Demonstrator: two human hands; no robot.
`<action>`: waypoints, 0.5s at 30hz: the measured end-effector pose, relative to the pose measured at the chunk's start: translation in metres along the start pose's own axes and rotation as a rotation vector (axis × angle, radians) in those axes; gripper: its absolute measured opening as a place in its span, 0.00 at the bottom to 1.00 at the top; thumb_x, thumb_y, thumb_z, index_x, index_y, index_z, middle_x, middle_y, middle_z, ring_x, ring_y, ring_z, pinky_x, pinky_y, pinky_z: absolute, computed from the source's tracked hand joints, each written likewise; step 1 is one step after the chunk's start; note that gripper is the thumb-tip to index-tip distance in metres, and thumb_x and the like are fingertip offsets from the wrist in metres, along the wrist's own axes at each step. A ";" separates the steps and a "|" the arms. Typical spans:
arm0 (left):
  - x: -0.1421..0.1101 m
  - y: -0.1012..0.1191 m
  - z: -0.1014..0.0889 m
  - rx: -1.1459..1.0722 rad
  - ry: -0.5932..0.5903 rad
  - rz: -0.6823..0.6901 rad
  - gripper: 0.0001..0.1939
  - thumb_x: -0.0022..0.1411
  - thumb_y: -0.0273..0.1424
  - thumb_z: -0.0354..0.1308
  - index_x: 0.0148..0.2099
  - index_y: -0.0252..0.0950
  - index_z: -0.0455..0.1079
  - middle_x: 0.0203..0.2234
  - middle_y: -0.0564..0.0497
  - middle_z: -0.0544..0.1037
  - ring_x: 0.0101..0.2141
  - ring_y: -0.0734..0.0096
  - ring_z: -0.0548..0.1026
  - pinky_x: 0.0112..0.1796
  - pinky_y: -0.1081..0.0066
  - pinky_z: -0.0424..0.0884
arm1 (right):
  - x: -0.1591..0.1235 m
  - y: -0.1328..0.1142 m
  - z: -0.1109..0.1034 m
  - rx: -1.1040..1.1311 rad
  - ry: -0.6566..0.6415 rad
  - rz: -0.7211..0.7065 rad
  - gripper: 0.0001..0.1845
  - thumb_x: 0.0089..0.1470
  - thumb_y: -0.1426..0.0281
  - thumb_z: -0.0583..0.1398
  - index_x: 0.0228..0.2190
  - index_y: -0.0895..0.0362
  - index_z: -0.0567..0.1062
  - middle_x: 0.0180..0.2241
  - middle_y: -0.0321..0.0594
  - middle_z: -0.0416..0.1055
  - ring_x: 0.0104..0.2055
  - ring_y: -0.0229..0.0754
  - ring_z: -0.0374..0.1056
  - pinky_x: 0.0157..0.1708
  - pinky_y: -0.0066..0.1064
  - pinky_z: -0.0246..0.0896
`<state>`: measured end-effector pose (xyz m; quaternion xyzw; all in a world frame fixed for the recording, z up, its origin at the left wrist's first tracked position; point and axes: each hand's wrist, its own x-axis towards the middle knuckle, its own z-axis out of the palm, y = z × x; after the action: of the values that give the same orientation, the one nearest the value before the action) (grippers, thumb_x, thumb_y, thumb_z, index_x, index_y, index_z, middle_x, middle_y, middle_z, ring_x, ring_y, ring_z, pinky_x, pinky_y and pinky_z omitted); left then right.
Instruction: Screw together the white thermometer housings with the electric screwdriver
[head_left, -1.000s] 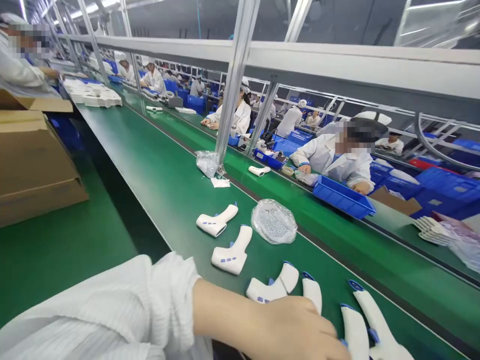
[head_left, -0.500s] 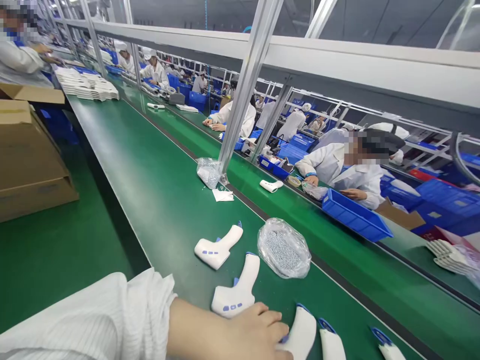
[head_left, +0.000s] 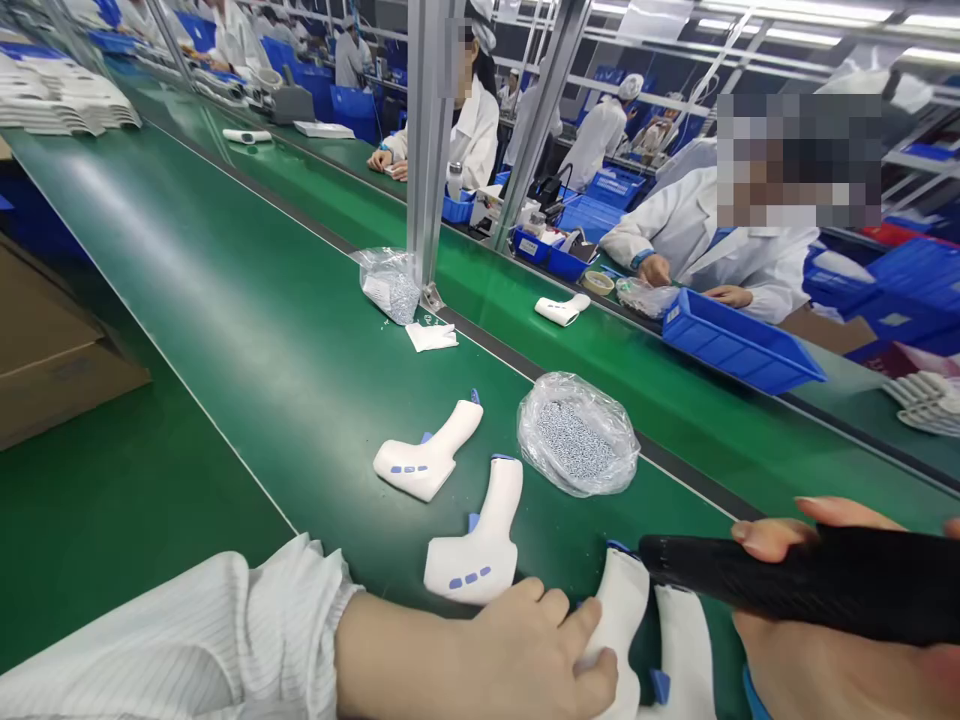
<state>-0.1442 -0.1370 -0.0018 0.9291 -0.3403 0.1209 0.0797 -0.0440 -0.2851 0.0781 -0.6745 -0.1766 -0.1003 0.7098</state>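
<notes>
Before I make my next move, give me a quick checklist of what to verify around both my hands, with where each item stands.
1. Left hand on the white housing: ok, its fingers are on it.
2. Right hand gripping the black tool: ok, fingers wrap around it.
3. Black tool touching that housing: cannot tell, contact is unclear where they meet in view.
4. Bag of small metallic pieces apart from both hands: ok.
5. Green surface free of loose bits near the smaller bag: not ok, white specks lie there.
</notes>
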 end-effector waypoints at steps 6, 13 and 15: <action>0.002 0.000 -0.003 -0.029 -0.031 -0.003 0.21 0.63 0.40 0.40 0.52 0.34 0.60 0.51 0.39 0.65 0.33 0.63 0.70 0.26 0.68 0.57 | 0.013 0.003 0.011 0.053 0.055 0.077 0.42 0.33 0.40 0.70 0.43 0.47 0.62 0.40 0.39 0.60 0.26 0.45 0.59 0.15 0.28 0.58; -0.003 0.001 -0.001 -0.033 0.012 -0.004 0.19 0.63 0.35 0.39 0.53 0.33 0.59 0.52 0.37 0.63 0.32 0.63 0.68 0.26 0.66 0.56 | 0.007 0.001 0.018 -0.053 0.039 0.068 0.34 0.42 0.41 0.67 0.43 0.44 0.64 0.40 0.36 0.60 0.26 0.45 0.58 0.24 0.36 0.60; -0.003 0.000 -0.002 -0.037 -0.008 0.000 0.20 0.62 0.35 0.39 0.53 0.33 0.58 0.52 0.36 0.62 0.31 0.63 0.67 0.27 0.66 0.56 | 0.002 0.003 0.016 -0.124 0.040 -0.021 0.30 0.49 0.40 0.61 0.47 0.41 0.62 0.42 0.36 0.59 0.27 0.45 0.57 0.28 0.40 0.60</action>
<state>-0.1472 -0.1348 -0.0012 0.9280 -0.3428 0.1107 0.0953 -0.0426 -0.2691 0.0771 -0.7131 -0.1627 -0.1319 0.6691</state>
